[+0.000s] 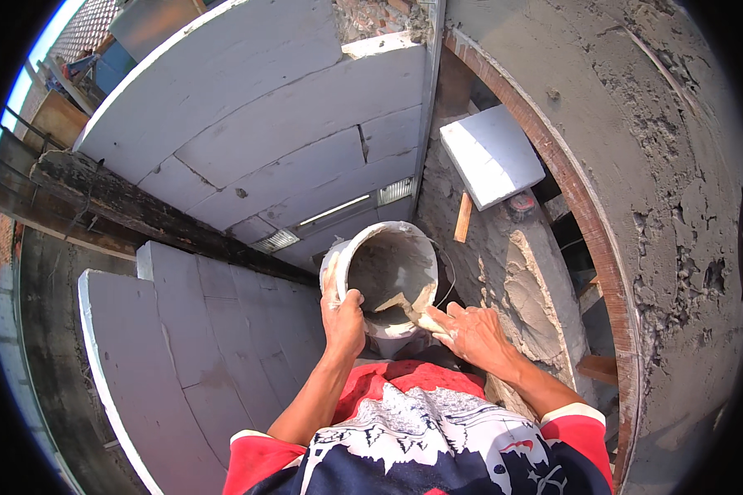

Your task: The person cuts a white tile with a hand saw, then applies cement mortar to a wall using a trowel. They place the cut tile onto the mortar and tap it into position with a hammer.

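A white bucket (pixel 431 256) tilts in front of my body, its mouth facing up toward me. Grey wet mortar (pixel 380 268) coats its inside. My left hand (pixel 343 318) grips the bucket's left rim, thumb bent over the edge, and pale mortar smears its fingers. At the lower right of the mouth, my right hand (pixel 475 337) has its fingers closed and pointing inward. A mortar-coated, pointed piece (pixel 403 307) lies at those fingertips inside the rim; whether it is a tool or mortar is unclear. A thin wire handle (pixel 452 276) loops off the bucket's right side.
White block walls (pixel 305 132) rise ahead and at the left (pixel 198 346), with a dark wooden beam (pixel 107 190) between them. A loose white block (pixel 495 157) and a wood piece (pixel 463 217) rest on a mortar-covered ledge (pixel 528 280). Rough grey plaster (pixel 677 231) curves along the right.
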`<control>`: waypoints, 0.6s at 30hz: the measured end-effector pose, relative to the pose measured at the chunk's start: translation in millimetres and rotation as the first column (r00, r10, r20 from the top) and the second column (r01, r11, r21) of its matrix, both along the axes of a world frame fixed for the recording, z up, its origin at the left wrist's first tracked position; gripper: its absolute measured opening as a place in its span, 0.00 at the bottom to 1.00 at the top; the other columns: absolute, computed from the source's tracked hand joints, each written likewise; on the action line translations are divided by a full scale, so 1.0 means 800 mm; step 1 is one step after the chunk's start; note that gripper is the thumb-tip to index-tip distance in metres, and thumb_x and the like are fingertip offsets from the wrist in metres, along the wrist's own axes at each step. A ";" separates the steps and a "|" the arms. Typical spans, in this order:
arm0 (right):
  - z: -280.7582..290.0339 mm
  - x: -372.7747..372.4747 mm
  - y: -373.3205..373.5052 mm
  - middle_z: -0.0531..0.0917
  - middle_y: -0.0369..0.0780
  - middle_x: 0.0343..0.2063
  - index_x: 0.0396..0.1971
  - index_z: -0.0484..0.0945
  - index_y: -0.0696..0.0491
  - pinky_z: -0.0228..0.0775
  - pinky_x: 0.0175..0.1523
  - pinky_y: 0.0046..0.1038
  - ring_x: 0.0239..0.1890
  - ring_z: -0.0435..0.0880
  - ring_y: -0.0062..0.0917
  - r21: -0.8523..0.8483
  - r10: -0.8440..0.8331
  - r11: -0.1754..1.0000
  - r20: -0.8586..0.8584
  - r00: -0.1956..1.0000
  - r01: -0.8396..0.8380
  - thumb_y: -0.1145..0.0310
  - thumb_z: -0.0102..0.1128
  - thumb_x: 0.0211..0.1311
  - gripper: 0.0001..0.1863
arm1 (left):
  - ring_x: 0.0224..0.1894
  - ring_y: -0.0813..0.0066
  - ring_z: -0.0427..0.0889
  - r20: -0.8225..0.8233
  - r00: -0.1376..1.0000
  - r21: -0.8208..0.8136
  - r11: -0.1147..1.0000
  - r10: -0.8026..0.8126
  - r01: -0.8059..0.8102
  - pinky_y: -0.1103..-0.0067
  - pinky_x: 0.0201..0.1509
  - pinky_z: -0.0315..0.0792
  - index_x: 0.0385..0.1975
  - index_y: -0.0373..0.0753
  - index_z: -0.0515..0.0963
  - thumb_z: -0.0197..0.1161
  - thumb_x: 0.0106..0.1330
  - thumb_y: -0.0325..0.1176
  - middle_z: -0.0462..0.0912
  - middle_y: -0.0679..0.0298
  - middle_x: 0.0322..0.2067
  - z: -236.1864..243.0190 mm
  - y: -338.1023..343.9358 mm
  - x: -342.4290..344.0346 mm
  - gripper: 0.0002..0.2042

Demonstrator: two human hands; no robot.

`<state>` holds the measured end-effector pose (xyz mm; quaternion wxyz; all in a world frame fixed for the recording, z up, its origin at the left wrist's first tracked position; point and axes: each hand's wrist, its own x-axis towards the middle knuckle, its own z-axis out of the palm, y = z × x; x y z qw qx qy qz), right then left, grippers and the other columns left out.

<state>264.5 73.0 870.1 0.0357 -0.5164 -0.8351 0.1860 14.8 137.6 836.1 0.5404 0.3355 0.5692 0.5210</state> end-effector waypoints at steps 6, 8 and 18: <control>0.016 0.004 0.030 0.83 0.45 0.38 0.66 0.77 0.50 0.80 0.41 0.41 0.36 0.88 0.42 0.037 -0.125 0.990 -0.222 0.967 0.137 0.63 0.70 0.65 0.30 | 0.59 0.62 0.79 0.392 0.892 -0.042 0.972 0.228 -0.230 0.69 0.68 0.73 0.71 0.35 0.69 0.46 0.52 0.14 0.78 0.56 0.59 0.008 0.015 -0.047 0.38; 0.018 0.000 0.045 0.86 0.48 0.45 0.67 0.76 0.54 0.82 0.48 0.40 0.43 0.90 0.45 0.074 -0.176 0.970 -0.437 0.882 0.230 0.66 0.69 0.67 0.29 | 0.61 0.61 0.78 0.478 0.821 -0.064 0.945 0.311 -0.321 0.66 0.69 0.73 0.70 0.34 0.68 0.46 0.52 0.13 0.78 0.55 0.59 -0.009 0.014 -0.072 0.38; 0.063 -0.061 0.324 0.76 0.57 0.62 0.77 0.58 0.57 0.73 0.67 0.42 0.56 0.83 0.47 -0.038 -0.492 0.768 -0.674 0.551 0.639 0.66 0.51 0.71 0.36 | 0.60 0.62 0.77 0.443 0.845 -0.100 0.953 0.301 -0.287 0.70 0.68 0.71 0.70 0.35 0.69 0.47 0.50 0.14 0.78 0.56 0.59 -0.019 -0.010 -0.112 0.39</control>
